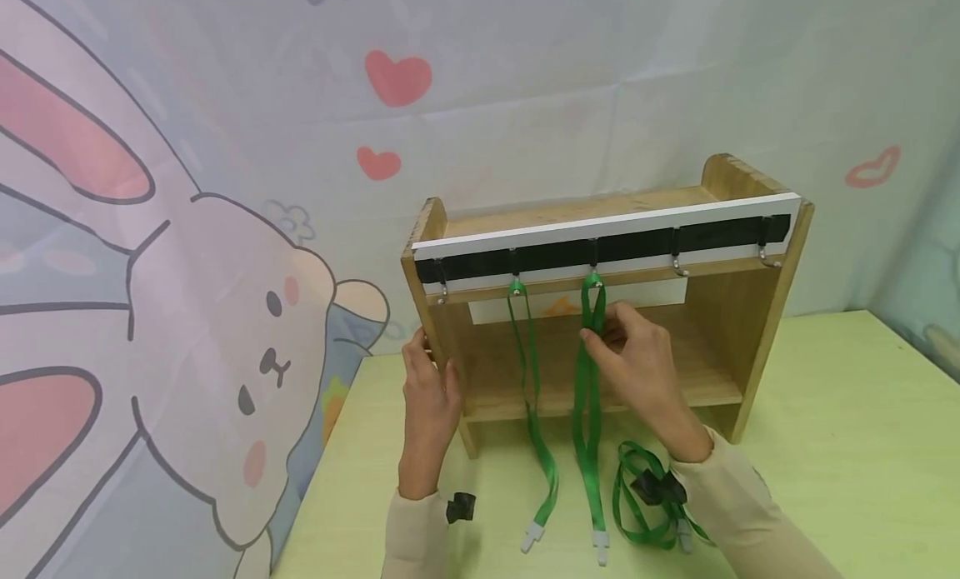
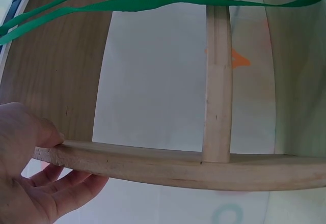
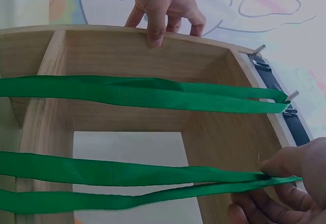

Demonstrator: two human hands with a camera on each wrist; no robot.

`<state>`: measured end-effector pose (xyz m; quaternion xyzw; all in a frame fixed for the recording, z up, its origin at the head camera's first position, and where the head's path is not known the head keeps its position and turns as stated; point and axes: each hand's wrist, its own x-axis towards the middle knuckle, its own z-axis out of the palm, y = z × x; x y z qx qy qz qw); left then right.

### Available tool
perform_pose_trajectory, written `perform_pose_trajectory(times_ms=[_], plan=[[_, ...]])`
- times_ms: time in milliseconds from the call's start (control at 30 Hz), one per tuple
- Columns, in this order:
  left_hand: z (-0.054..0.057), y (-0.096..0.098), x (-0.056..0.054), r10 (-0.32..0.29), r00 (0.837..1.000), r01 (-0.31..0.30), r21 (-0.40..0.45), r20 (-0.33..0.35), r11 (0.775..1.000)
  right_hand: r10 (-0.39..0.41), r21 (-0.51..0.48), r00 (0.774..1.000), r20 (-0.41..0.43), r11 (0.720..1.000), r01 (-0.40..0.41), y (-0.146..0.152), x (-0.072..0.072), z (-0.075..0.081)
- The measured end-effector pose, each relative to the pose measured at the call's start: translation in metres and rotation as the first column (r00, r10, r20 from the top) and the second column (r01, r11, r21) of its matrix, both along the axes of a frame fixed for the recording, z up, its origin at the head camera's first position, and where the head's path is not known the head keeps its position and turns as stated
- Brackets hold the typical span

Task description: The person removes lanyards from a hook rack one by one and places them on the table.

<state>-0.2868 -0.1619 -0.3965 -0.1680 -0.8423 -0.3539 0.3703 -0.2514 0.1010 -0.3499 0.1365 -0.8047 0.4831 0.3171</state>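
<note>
- Nine o'clock from where I stand, the rabbit-print backdrop (image 1: 225, 371) comes right up to the slanting left edge of the pale tabletop (image 1: 847, 387).
- Toward eight o'clock on the two-tier wooden shelf (image 1: 645, 202), the left hand (image 1: 431, 396) grips the left side panel (image 2: 163, 173), thumb on the inner face, fingers curled round the outside.
- The left green lanyard (image 1: 546, 462) hangs from the second hook (image 1: 514, 261) of the black hook strip (image 1: 555, 256), dropping past the front edge of the lower board (image 1: 487, 379); its pale clip (image 1: 532, 536) points to seven o'clock.
- A narrow gap separates it from the middle green lanyard (image 1: 591, 471), whose top loop is at the third hook (image 1: 594, 250) and whose clip end points to six.
- The right hand (image 1: 645, 362) pinches that middle strap just under the hook, thumb against bent fingers.
- At five o'clock a looped green lanyard (image 1: 633, 529) lies on the tabletop, partly hidden by a black wrist mount (image 1: 660, 486).
- Around two o'clock, the fourth hook (image 1: 677, 246) and fifth hook (image 1: 763, 237) curve outward, room between them.
- At three, beyond the right side panel (image 1: 723, 321), the tabletop runs broadly to its far right edge.
</note>
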Motion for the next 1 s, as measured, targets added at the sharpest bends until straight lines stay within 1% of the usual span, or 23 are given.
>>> perform_pose_trajectory(times_ms=[100,367,567,667,833,1000], plan=[[0.001,0.0,0.0,0.003,1.0,-0.003,-0.002,-0.007,1.0,0.004,0.003,1.0,-0.027,1.0,-0.004,0.0,0.0,0.002],[0.0,0.001,0.001,0.002,1.0,-0.002,0.001,0.008,1.0,-0.001,0.001,0.995,-0.099,1.0,0.001,-0.001,0.005,0.007],[-0.001,0.0,-0.001,0.0,1.0,0.0,-0.006,-0.017,1.0,0.004,-0.004,0.989,-0.148,1.0,-0.005,0.0,0.009,0.011],[-0.001,0.0,-0.002,-0.001,1.0,0.001,-0.009,-0.03,1.0,0.006,-0.001,0.987,-0.16,1.0,-0.006,0.0,0.011,0.011],[-0.001,0.0,-0.001,0.0,1.0,0.0,-0.011,-0.029,1.0,0.016,0.027,0.986,-0.165,1.0,-0.011,-0.001,0.017,0.01],[0.001,0.0,0.0,0.003,0.999,-0.004,-0.014,-0.034,1.0,0.012,0.048,0.988,-0.156,0.999,-0.005,-0.002,0.02,0.002]])
